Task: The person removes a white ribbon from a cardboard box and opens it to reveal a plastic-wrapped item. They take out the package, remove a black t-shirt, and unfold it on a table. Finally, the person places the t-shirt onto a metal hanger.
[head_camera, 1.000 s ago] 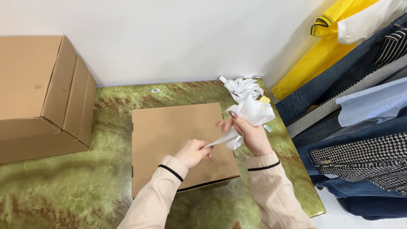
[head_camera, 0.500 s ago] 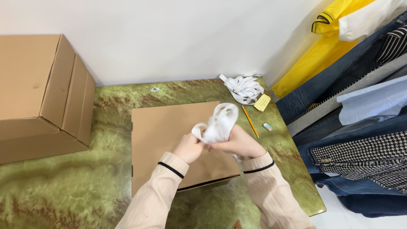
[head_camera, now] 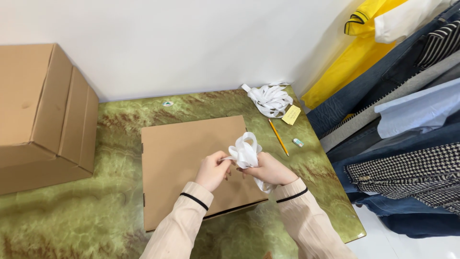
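Observation:
A flat brown cardboard box (head_camera: 187,148) lies on the green marbled table (head_camera: 96,216) in front of me. Both my hands hover over its right half. My right hand (head_camera: 269,169) grips a bunch of looped white ribbon (head_camera: 247,151), and a strand hangs below the palm. My left hand (head_camera: 212,169) pinches one end of the same ribbon between thumb and fingers. Both sleeves are pale beige with a black band at the cuff.
A large brown carton (head_camera: 40,115) stands at the table's left. A pile of white ribbon (head_camera: 269,99), a yellow sticky note (head_camera: 291,115), a pencil (head_camera: 278,136) and a small eraser (head_camera: 298,142) lie at the far right corner. Clothes (head_camera: 407,120) hang past the right edge.
My hands carried the white ribbon from the table's right side leftward over the flat box and gathered it into a tighter bunch. The pencil, note and eraser came into sight.

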